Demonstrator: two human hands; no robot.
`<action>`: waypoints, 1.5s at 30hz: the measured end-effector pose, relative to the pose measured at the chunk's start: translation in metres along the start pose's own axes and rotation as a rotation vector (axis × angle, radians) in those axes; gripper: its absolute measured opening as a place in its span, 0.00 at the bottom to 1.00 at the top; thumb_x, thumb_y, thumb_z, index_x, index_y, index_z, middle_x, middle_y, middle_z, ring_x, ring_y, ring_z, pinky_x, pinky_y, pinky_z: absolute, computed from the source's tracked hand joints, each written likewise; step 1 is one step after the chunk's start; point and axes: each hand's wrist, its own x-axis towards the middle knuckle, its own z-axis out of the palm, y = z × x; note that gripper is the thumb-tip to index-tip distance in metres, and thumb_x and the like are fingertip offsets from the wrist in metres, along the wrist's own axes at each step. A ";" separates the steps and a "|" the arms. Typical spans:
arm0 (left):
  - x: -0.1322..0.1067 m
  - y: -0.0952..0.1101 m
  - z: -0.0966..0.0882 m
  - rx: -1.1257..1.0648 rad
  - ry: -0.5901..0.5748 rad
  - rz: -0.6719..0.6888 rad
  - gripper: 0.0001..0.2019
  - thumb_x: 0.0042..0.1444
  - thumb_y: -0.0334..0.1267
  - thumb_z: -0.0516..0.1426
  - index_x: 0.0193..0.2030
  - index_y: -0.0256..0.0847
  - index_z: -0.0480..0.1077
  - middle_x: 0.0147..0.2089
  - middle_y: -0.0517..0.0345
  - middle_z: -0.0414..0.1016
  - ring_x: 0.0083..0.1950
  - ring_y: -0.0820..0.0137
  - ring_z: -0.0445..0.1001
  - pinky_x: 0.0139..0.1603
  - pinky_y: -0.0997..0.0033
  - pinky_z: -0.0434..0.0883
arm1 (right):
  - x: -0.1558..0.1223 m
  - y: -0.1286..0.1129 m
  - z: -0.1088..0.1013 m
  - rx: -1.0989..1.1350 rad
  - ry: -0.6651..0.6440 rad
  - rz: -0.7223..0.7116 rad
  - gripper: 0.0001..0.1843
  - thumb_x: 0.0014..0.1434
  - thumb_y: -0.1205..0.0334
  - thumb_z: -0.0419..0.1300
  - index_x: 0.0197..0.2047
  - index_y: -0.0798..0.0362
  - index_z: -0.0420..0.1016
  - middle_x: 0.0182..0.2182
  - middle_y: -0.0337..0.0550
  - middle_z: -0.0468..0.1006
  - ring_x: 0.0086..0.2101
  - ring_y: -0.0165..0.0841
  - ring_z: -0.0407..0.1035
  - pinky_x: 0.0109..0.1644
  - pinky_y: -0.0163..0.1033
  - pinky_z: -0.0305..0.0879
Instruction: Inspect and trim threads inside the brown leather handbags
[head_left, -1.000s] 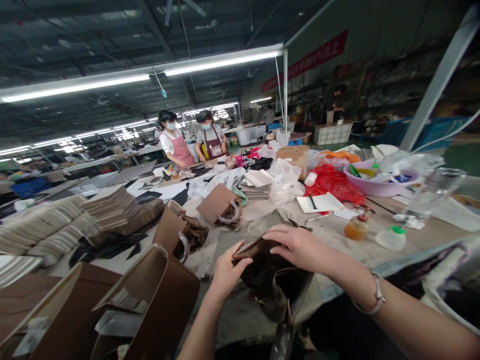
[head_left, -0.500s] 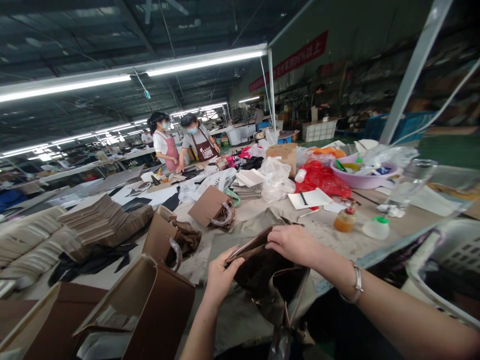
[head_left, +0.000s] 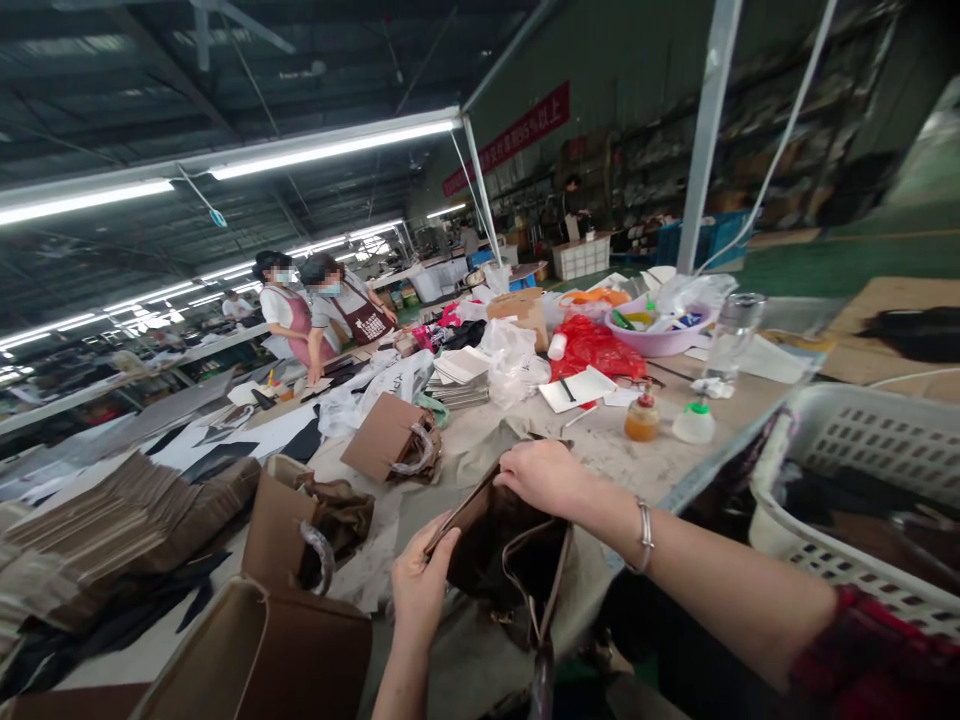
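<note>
Two bare hands work near the center of the frame. The left grip (head_left: 420, 575) is pinched on the rim of a brown bag (head_left: 484, 530), thumb on the near side. The right grip (head_left: 546, 477) is closed over the same rim, higher and farther right, its fingers curled partly out of sight. The bag stands tilted at center, its mouth facing up and its inside dark. A silver bracelet (head_left: 645, 537) circles the right wrist, and a red-and-black sleeve (head_left: 855, 640) shows at lower right.

Left of center on the tabletop (head_left: 600, 455) are two smaller brown bags, the far one (head_left: 379, 435) and the near one (head_left: 266, 530) (their handles look wrapped in clear plastic). A larger open case (head_left: 307, 650) fills the lower left, below stacked panels (head_left: 127, 530).

Right of center stand an amber bottle (head_left: 642, 420) and a green-capped bottle (head_left: 694, 425), just beside each other. Behind them lie a red plastic heap (head_left: 596, 345) and a purple basin (head_left: 652, 345). A white basket (head_left: 892, 420) sits at right. Two aproned people stand at upper left.
</note>
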 end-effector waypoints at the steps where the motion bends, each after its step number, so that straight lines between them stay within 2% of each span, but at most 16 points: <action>1: 0.000 0.000 0.000 0.001 0.000 0.002 0.17 0.50 0.47 0.60 0.42 0.39 0.77 0.46 0.50 0.77 0.50 0.59 0.74 0.58 0.57 0.67 | 0.001 0.000 0.000 -0.001 0.001 0.003 0.17 0.62 0.52 0.52 0.35 0.53 0.76 0.34 0.47 0.78 0.36 0.38 0.73 0.38 0.36 0.66; 8: 0.000 -0.003 0.003 -0.006 0.019 0.055 0.17 0.51 0.46 0.60 0.43 0.38 0.76 0.45 0.50 0.77 0.48 0.60 0.74 0.56 0.59 0.68 | 0.005 0.004 0.008 0.021 0.021 0.002 0.17 0.62 0.52 0.52 0.34 0.53 0.77 0.34 0.47 0.79 0.38 0.39 0.72 0.41 0.38 0.65; 19: 0.000 0.006 0.008 0.012 0.064 0.062 0.15 0.50 0.45 0.61 0.40 0.38 0.77 0.43 0.51 0.78 0.47 0.60 0.75 0.54 0.61 0.70 | 0.011 0.004 0.008 0.015 0.033 0.041 0.16 0.59 0.50 0.56 0.32 0.53 0.78 0.32 0.47 0.79 0.35 0.39 0.73 0.35 0.36 0.65; 40: 0.003 -0.001 0.007 0.086 0.056 0.045 0.18 0.48 0.49 0.60 0.40 0.37 0.75 0.42 0.49 0.77 0.46 0.59 0.75 0.53 0.60 0.70 | 0.013 0.006 0.006 0.032 -0.002 0.043 0.17 0.61 0.51 0.53 0.35 0.53 0.78 0.35 0.47 0.79 0.39 0.39 0.73 0.39 0.37 0.66; 45: 0.007 0.004 0.004 0.154 -0.004 0.080 0.18 0.51 0.49 0.58 0.43 0.37 0.73 0.43 0.49 0.76 0.44 0.61 0.74 0.50 0.63 0.70 | 0.015 0.008 0.008 0.048 0.024 0.042 0.16 0.60 0.52 0.54 0.34 0.53 0.78 0.34 0.48 0.79 0.37 0.39 0.73 0.38 0.37 0.66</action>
